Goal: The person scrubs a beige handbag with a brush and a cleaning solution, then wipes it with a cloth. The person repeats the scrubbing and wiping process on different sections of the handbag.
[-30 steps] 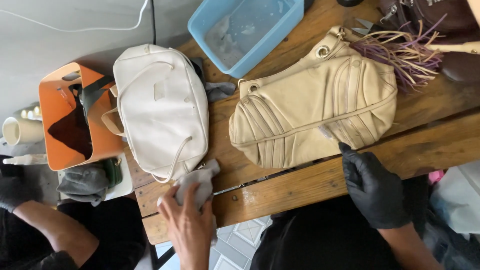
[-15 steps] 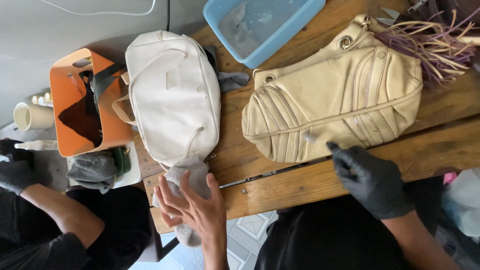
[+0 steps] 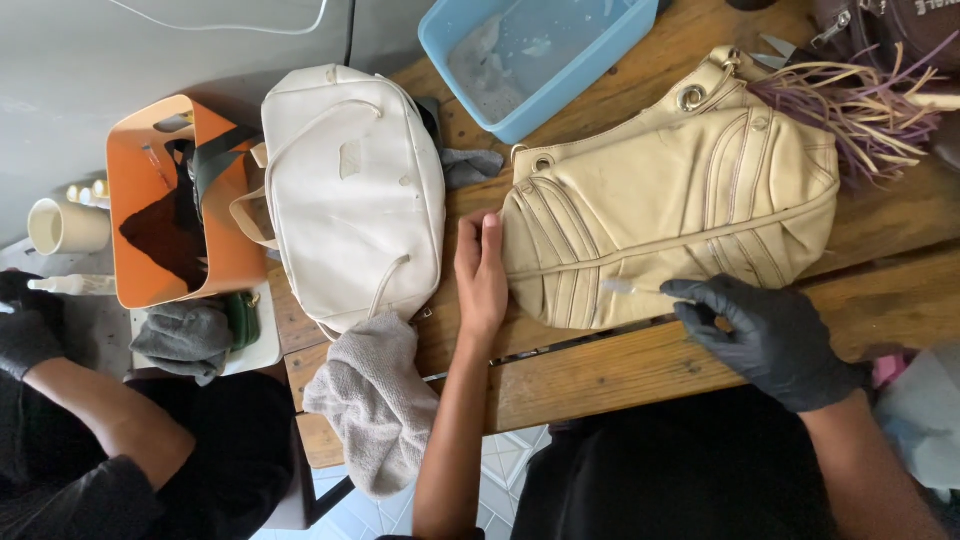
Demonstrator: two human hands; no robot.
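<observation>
The left hand is bare and laid flat on the wooden counter, its fingers extended and released, resting against the left end of the cream handbag; nothing is grasped by it. The right hand is covered by a black glove and is placed at the lower edge of the same handbag. A thin white swab is pinched between its fingers, with the tip laid on the bag's ribbed front.

The cream handbag is found lying on its side across the middle of the counter, between the two hands. A white handbag is seen just beside the left hand, lying flat with its handles folded over it. A grey towel is draped over the near edge of the counter below the white handbag. A blue plastic tub is set at the far edge, near the top of the cream handbag. An orange bag stands further left, off the counter. Another person's black-gloved hand is noted at the left margin, well apart from the work.
</observation>
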